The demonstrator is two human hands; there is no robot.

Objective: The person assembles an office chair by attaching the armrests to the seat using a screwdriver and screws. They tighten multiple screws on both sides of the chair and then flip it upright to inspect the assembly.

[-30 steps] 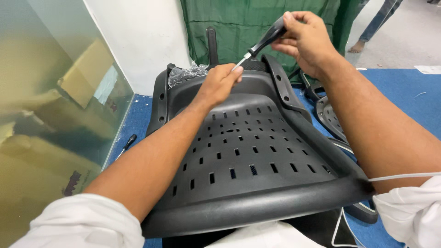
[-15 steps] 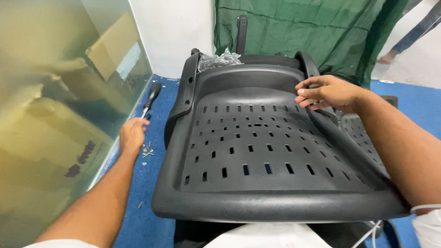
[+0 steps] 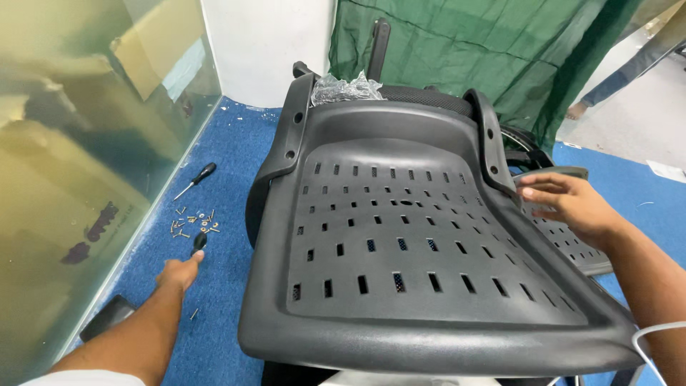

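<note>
A large black plastic chair seat shell [image 3: 400, 271] with rows of slots lies tilted in front of me. My right hand [image 3: 568, 204] is at its right rim, fingers spread and holding nothing. My left hand [image 3: 179, 273] reaches down to the blue carpet [image 3: 229, 179] on the left. Its fingertips are closed on the end of a small black tool piece [image 3: 199, 241]. Just beyond it lies a scatter of several loose screws [image 3: 193, 223]. Farther off lies a black-handled screwdriver [image 3: 196, 180].
A glass wall [image 3: 78, 157] runs along the left and a green cloth [image 3: 464, 50] hangs behind the chair. A crumpled clear plastic bag [image 3: 346, 89] sits at the shell's top. A second perforated black panel [image 3: 572, 246] lies on the right, and a flat black object [image 3: 107, 318] near my left arm. A person's leg [image 3: 614, 78] is far right.
My right hand has let go of the screwdriver it held a second ago and dropped to the shell's right rim. My left hand has left the shell and reached down to the floor by the screws.
</note>
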